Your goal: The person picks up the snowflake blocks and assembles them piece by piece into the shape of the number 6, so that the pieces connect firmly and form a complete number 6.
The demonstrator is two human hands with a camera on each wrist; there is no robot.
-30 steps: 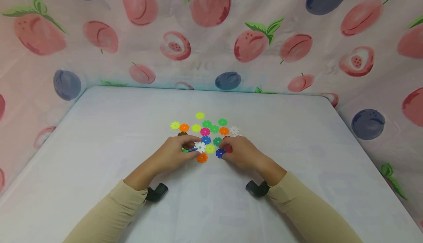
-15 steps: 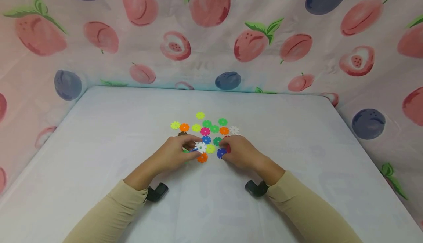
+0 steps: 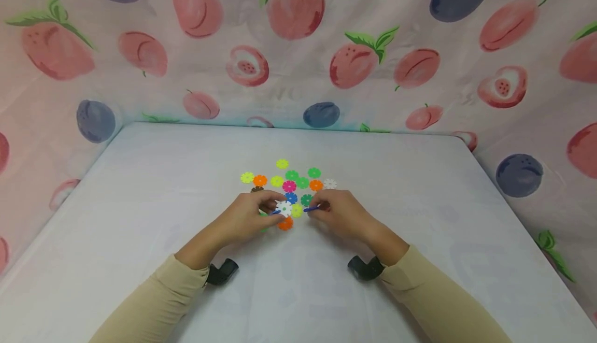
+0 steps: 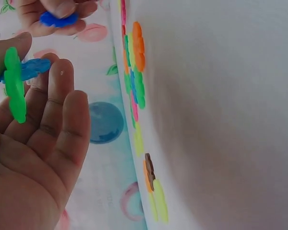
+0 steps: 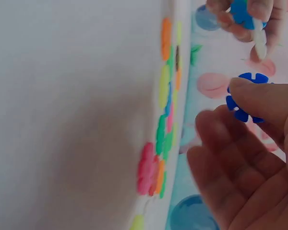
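My left hand (image 3: 247,217) pinches a small cluster of slotted plastic snowflake discs. A white disc (image 3: 284,208) faces up in the head view; the left wrist view shows a green disc (image 4: 15,88) standing crosswise to a light blue disc (image 4: 37,68). Across a short gap, my right hand (image 3: 344,214) holds a single dark blue snowflake disc (image 5: 247,97) between thumb and forefinger. In the head view that disc appears edge-on, level with the white one. The other fingers of both hands are loosely bent.
Several loose snowflake discs lie flat beyond and between the hands, among them a pink disc (image 3: 289,186), an orange disc (image 3: 285,223) and a yellow disc (image 3: 282,163). They rest on a white table (image 3: 186,161). A fruit-printed cloth (image 3: 289,84) hangs behind it.
My right hand has turned the dark blue disc from face-showing to edge-on and raised it slightly. The red discs beside that hand are now hidden behind it. My left hand has barely moved.
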